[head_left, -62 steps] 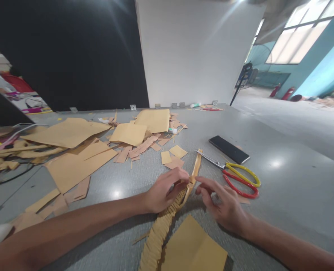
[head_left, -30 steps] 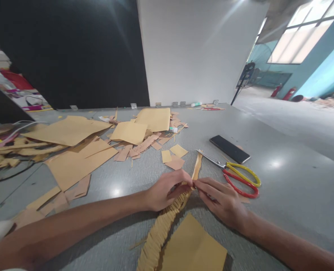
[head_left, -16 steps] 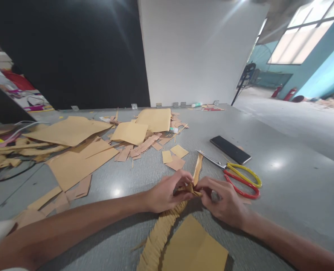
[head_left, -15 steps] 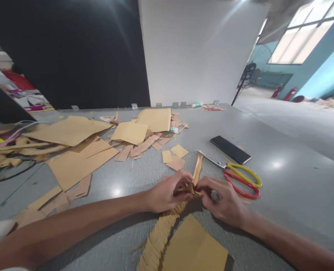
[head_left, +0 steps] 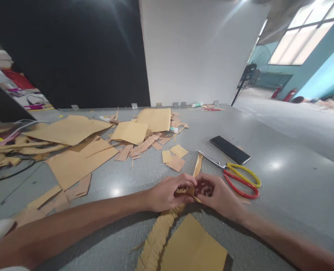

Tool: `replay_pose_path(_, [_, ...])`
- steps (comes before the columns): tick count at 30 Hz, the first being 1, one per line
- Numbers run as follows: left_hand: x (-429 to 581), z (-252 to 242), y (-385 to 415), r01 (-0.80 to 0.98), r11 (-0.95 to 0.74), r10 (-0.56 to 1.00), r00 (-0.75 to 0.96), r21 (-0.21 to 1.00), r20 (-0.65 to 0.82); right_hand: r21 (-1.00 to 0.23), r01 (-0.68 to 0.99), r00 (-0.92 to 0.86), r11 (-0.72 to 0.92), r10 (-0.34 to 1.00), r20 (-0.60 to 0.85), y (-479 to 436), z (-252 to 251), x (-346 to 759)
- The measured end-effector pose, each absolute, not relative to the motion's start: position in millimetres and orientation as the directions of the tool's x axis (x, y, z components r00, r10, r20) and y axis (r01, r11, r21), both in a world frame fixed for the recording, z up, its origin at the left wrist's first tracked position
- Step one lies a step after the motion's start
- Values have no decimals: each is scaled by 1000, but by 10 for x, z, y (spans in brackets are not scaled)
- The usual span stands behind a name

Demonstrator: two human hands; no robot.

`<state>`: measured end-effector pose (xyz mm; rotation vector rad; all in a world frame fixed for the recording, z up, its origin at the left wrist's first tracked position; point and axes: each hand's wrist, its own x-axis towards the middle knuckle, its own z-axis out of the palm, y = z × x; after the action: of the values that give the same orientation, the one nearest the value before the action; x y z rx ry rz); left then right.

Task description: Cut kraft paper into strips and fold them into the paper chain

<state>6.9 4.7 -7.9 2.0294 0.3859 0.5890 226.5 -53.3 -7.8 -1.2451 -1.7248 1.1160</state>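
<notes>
A long strip of brown paper (head_left: 157, 237), folded into accordion pleats, runs from the bottom of the view up to my hands. Its unfolded end (head_left: 197, 165) sticks out beyond them. My left hand (head_left: 168, 193) pinches the strip at the fold from the left. My right hand (head_left: 216, 194) is curled on the same fold from the right, fingertips meeting the left ones. Both hands rest low on the grey table (head_left: 282, 180).
Scissors with one red and one yellow handle (head_left: 234, 174) lie just right of my right hand, a black phone (head_left: 229, 149) behind them. A brown sheet (head_left: 193, 248) lies by my wrists. Brown sheets and offcuts (head_left: 79, 150) cover the table's left and middle.
My right hand came in from the right, took the strip beside my left hand and curled its fingers over the fold. The hands now press together on the strip.
</notes>
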Motion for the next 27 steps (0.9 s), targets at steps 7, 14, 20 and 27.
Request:
replay_pose_path(7, [115,30,49,72,-339,615,771,938,163,-981,194,-199,-24,978,-63,-534,-120,2230])
replay_pose_path(14, [137,2,145,57,-275,695,702,960,157,-961,273,-216,47,976,-13,-551,-107,2227])
replay_pose_path(20, [142,-17,159,61,-244,673,729,968,124,-959,275,-246,67,969,-3,-560,-95,2219])
replay_pose_path(27, [141,-60,196,51,-259,672,727,965,142,-969,243,-141,40,990,5,-550,-58,2215])
